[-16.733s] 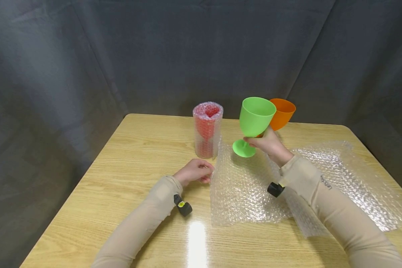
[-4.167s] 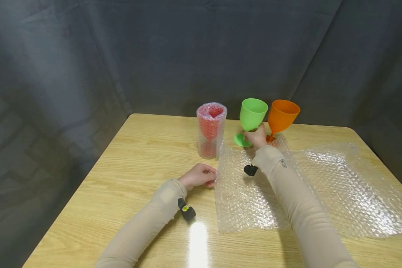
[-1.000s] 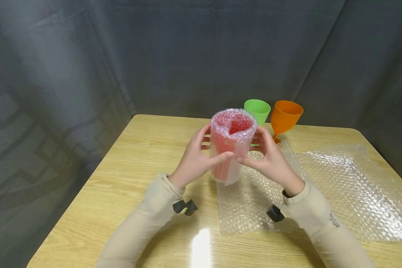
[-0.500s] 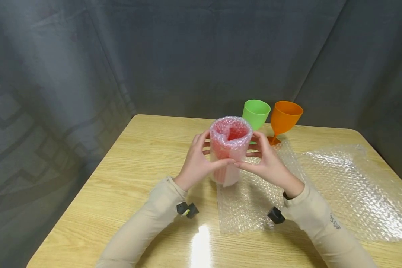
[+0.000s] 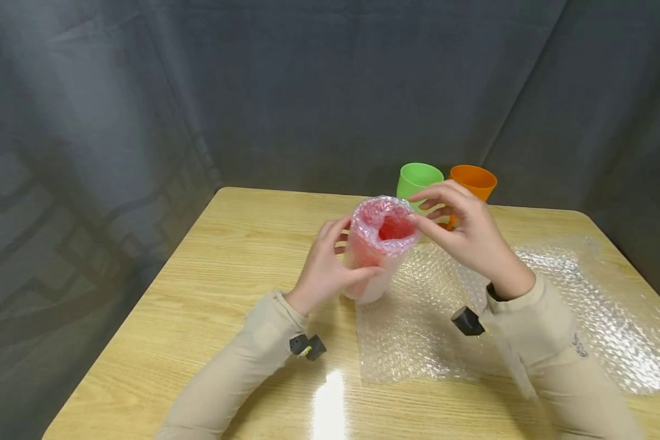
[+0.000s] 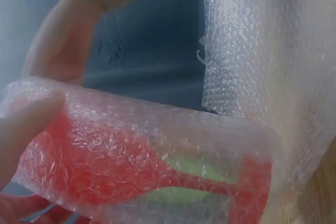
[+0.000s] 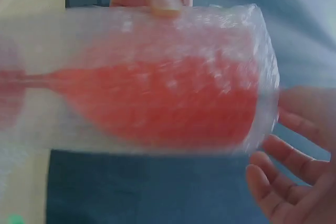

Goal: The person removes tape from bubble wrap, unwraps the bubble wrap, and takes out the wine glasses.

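A red goblet (image 6: 100, 166), rolled up in bubble wrap (image 5: 363, 260), stands tilted slightly to the right in the head view. My left hand (image 5: 326, 269) grips the roll from its left side, thumb across the front and fingers behind. Close to the top rim of the roll is my right hand (image 5: 467, 229), its fingers loosely bent and spread; whether the fingertips touch the wrap is hard to tell. Through the wrap in the left wrist view, the goblet's bowl, stem and foot show clearly. The bottom of the roll is near the table.
Behind my right hand stand a green goblet (image 5: 416, 176) and an orange goblet (image 5: 477, 177), both partly hidden. A flat bubble wrap sheet (image 5: 412, 342) lies on the wooden table (image 5: 225, 269), with another sheet (image 5: 588, 293) further right. Dark curtains (image 5: 330, 91) surround the table.
The wrapped goblet was taken from its standing place, lowered slightly, and has tipped right. My right hand has let go of its side and risen to the top rim. The green goblet stands released.
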`<state>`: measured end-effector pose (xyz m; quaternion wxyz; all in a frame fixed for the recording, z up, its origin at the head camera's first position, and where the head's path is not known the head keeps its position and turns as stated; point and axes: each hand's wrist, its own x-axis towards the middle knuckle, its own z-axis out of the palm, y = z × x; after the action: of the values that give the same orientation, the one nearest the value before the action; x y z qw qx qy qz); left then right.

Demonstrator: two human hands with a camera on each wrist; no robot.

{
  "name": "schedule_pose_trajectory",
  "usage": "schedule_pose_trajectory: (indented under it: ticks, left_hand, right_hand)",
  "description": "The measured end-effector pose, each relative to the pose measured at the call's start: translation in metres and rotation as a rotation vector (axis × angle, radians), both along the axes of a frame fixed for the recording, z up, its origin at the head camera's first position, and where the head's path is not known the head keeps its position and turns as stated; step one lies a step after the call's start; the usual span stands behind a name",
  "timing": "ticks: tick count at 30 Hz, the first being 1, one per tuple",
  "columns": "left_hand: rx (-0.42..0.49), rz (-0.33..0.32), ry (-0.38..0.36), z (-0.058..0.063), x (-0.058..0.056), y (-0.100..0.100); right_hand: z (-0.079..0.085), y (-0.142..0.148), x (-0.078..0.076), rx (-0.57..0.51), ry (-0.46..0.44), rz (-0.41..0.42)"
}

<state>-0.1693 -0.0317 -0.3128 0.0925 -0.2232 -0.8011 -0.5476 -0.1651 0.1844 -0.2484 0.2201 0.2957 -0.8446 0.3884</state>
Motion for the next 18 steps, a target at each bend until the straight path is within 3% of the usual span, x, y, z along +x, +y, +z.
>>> schedule_pose_trajectory:
  ticks: [3, 8, 13, 18]
  left_hand:
    - [-0.037, -0.009, 0.027, 0.001, 0.003, 0.002]
    - [-0.071, -0.013, 0.034, 0.002, 0.007, 0.005]
    - [-0.070, -0.030, 0.012, 0.001, 0.008, 0.006]
    - [-0.075, -0.026, 0.022, 0.000, 0.007, 0.005]
  right_hand:
    - [0.012, -0.009, -0.001, 0.163, 0.064, -0.029]
    - [0.019, -0.016, -0.007, 0.382, 0.015, -0.048]
    - [0.016, -0.017, -0.015, 0.404, 0.024, -0.037]
    - [0.012, -0.016, -0.018, 0.384, 0.092, -0.023]
